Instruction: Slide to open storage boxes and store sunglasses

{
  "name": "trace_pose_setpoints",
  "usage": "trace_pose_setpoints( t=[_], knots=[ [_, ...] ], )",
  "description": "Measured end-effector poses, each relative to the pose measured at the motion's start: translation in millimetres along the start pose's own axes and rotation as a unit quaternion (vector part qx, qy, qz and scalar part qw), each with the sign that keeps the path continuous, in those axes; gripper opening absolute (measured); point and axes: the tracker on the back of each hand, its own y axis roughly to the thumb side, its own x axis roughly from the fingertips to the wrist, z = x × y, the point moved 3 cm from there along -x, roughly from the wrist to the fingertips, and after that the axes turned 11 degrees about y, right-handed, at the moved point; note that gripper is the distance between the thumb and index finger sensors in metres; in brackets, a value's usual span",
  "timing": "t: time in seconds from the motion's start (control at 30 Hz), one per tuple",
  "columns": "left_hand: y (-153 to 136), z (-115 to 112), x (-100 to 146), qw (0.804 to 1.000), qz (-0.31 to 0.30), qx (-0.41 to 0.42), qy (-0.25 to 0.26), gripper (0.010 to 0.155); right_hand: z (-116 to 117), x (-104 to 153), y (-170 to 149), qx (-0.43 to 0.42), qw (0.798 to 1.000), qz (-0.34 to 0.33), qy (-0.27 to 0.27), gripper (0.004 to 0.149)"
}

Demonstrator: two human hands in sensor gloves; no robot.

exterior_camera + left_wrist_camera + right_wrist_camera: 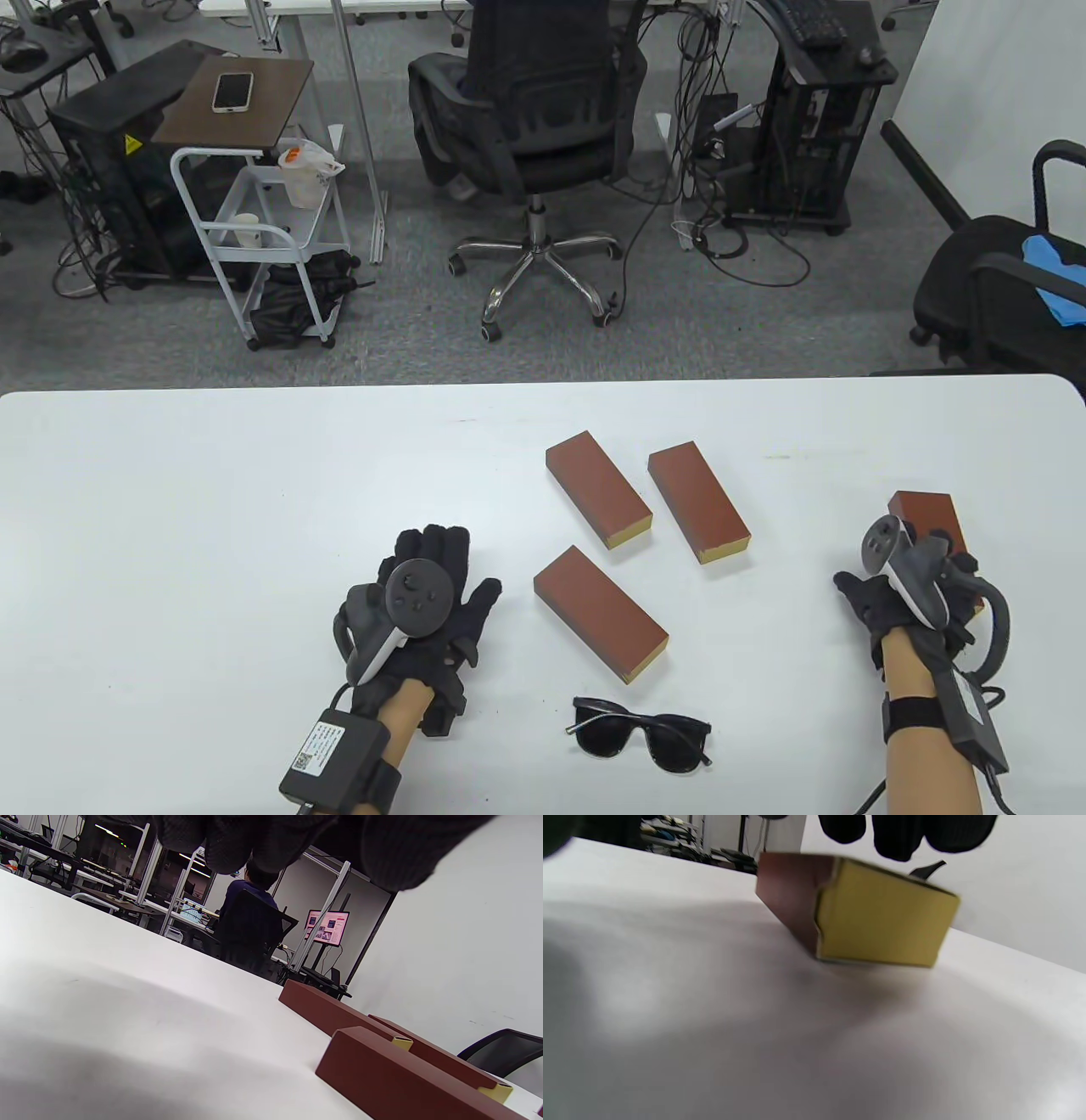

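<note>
Progress near zero from what I see: left hand [424, 594] lies flat, fingers spread, on the counter [170, 509], sunglasses [641, 733] folded at the near edge, three boxes [599, 624] mid-counter all shut. Right hand [916, 586] reaches over a fourth box [929, 515], far right; can't tell if the grip has closed. Every slide-open and the stowing remain.

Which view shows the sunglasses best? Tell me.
The table view: the sunglasses lie whole and unblocked near the table's front edge. Neither wrist view shows them; they show only brown boxes and bare tabletop.
</note>
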Motion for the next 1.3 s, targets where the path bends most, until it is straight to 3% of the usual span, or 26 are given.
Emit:
trace_pose_setpoints(
  t=[0.2,0.4,0.53,0.8,1.07,1.3],
  knots=[
    [-4,0,-1,1.000,0.007,0.006,0.001,0.075,9,-13,-8,-0.007,0.999,0.015,0.033,0.091],
    [-4,3,0,1.000,0.004,0.004,0.010,0.074,4,-19,-15,-0.017,1.000,0.023,0.009,0.094],
    [-5,4,-1,1.000,0.003,0.005,0.015,0.073,5,-26,-24,-0.038,0.999,0.024,0.021,0.086],
    [-5,4,0,1.000,-0.001,-0.002,0.016,0.071,5,-27,-25,-0.056,0.998,0.005,0.013,0.075],
    [-4,1,1,1.000,-0.007,-0.007,0.014,0.070,12,-33,-29,-0.083,0.995,0.012,0.053,0.076],
    [-2,2,1,1.000,-0.017,0.002,0.019,0.069,15,-31,-25,-0.095,0.994,-0.013,0.053,0.075]
  ],
)
